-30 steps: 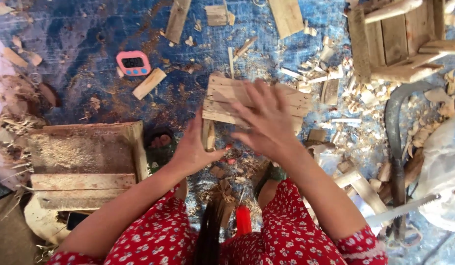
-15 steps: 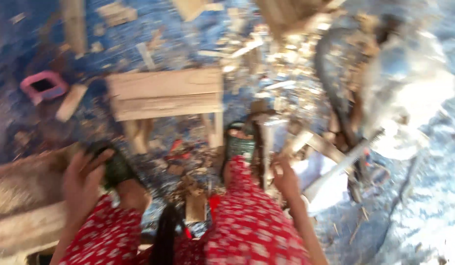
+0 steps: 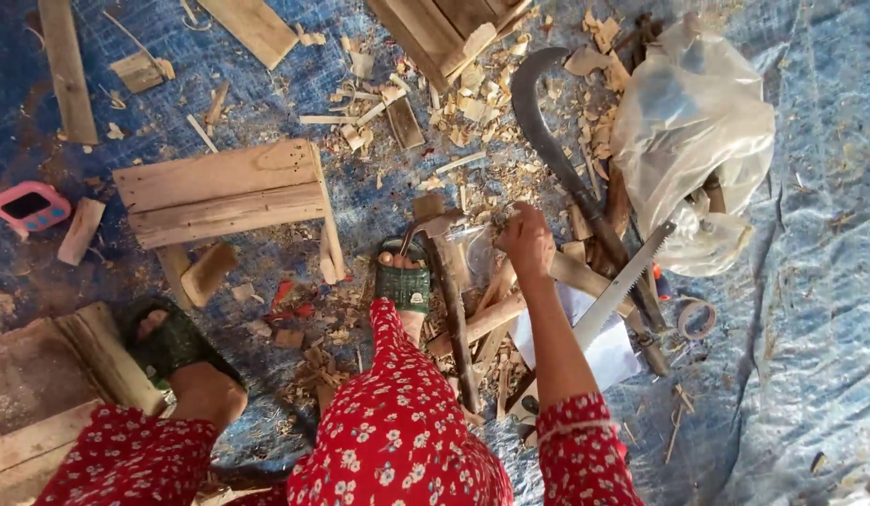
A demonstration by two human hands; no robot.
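Bright, even daylight; sharp focus

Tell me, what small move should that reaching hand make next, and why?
Probably close the fingers and lift. The right hand is stretched out over the wood scraps, fingertips on a small clear object I cannot identify, just beside the claw hammer head. The left hand is out of view.

The right hand (image 3: 527, 242) covers whatever it grips beside the claw hammer (image 3: 444, 281); fingertips unseen. A plank (image 3: 65, 66) left of it runs off the top edge; the curved blade's (image 3: 547, 141) lower end is buried.
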